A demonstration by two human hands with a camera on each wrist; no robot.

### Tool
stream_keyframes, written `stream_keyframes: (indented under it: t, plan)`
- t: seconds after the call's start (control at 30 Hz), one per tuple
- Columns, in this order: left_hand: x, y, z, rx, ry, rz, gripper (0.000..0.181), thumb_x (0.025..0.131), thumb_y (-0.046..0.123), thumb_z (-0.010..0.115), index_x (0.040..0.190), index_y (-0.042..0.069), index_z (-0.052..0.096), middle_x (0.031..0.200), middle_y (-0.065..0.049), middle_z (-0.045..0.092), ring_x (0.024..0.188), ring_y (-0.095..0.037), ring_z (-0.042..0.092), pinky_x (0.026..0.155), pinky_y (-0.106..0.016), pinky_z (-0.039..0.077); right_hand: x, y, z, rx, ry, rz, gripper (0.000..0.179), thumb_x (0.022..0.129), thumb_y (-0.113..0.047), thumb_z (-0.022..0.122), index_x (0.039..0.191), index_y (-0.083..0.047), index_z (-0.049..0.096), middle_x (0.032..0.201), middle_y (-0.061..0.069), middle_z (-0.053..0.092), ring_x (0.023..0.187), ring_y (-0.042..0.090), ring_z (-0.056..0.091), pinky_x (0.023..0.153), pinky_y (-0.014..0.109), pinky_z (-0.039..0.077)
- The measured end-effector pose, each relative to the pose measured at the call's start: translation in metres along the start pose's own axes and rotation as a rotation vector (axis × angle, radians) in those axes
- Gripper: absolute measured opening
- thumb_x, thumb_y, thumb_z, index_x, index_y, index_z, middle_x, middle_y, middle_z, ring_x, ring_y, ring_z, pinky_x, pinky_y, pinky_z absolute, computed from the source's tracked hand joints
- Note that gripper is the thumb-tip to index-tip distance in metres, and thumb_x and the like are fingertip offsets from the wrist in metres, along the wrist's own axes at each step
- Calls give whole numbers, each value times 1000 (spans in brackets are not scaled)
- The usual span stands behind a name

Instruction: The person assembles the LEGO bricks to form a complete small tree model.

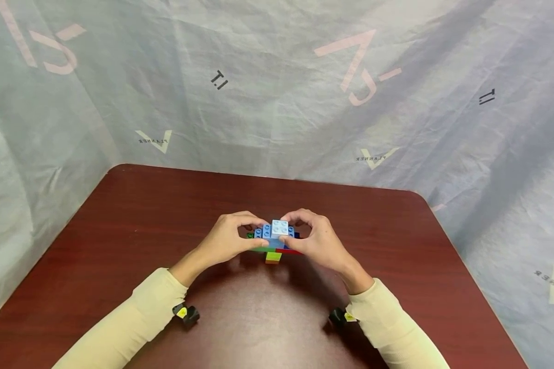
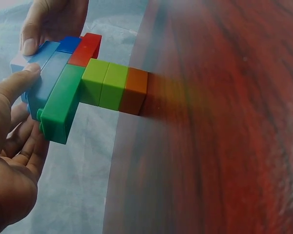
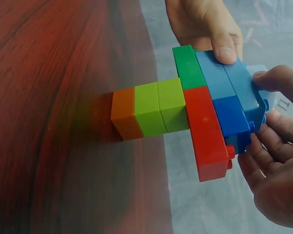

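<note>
A stack of toy building bricks stands upright on the table. From the bottom it runs orange, two lime bricks, then a green brick and a red brick side by side. Above those come light blue bricks and a dark blue brick, with a pale blue brick on top. My left hand grips the upper light blue layers, thumb on the near face. With thumb and forefinger, my right hand pinches the pale blue brick at the top; its other fingers are behind the stack.
The dark red-brown table extends around the stack on all sides. A grey printed cloth hangs along its back and both sides. Black wrist cameras sit beneath the cream sleeves.
</note>
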State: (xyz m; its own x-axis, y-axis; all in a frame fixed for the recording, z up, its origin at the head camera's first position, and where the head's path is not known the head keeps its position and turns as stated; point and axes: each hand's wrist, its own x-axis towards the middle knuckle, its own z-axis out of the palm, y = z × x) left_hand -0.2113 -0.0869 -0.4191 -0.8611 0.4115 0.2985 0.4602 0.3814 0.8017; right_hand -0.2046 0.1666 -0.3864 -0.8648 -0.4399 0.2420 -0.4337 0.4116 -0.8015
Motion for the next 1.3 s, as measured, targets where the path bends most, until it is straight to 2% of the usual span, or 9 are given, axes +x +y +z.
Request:
stream_keyframes:
  t: [0.17,0.33,0.47,0.63,0.73,0.9,1.1,1.17,1.3]
  plan:
    - [-2,0,-1,22,-6,-1,38,85,33,86,119,18,76,109,6,72,95,-13,63,84,-47,58,-1,1,1,-6,5,1,30,88,-16,83,114,-18,70,110,0,70,96,21,66,81,32,60]
    - [-4,-1,-3,25,12,25,39,84,31,87,120,17,76,111,5,72,96,-13,64,85,-49,58,-4,5,3,42,10,-9,37,88,-15,84,121,-18,68,111,4,70,94,26,64,75,29,58]
    - [-6,-3,-4,37,24,39,39,84,29,87,119,17,76,112,6,73,98,-11,65,86,-40,58,-10,12,2,54,10,-8,42,87,-12,84,124,-17,66,108,7,68,94,28,63,74,26,56]
    - [-10,-4,-6,56,30,34,38,84,28,88,119,18,76,112,7,73,99,-10,65,86,-30,56,-16,19,0,24,33,-6,42,86,-12,85,124,-19,66,106,4,68,96,24,63,81,31,57]
    - [-13,-4,-7,63,31,19,39,84,28,87,120,19,76,114,7,73,99,-10,65,87,-30,56,-19,24,-1,7,46,-16,42,86,-12,85,123,-19,67,106,3,69,97,21,63,84,35,57]
    - [-16,-3,-8,71,38,5,38,85,27,87,121,20,76,117,7,73,100,-10,64,89,-35,56,-23,30,-1,5,56,-5,41,86,-10,84,122,-20,67,107,2,70,99,19,65,88,33,58]
    - [-19,-5,-9,91,45,-4,38,85,26,87,121,21,76,117,7,73,103,-13,64,92,-40,57,-30,35,-2,26,51,30,40,86,-10,84,122,-19,67,112,4,71,104,21,66,91,45,58]
    - [-20,-6,-10,99,45,-8,38,85,26,87,121,22,76,116,8,73,103,-13,65,92,-40,57,-32,36,-2,29,55,36,40,87,-10,83,122,-19,67,114,3,71,105,21,66,93,42,58]
    - [-22,-10,-11,99,43,-10,38,84,24,87,120,21,76,115,7,74,103,-14,66,91,-40,58,-35,41,-1,38,69,32,42,87,-9,83,125,-19,66,116,1,70,107,18,66,97,46,57]
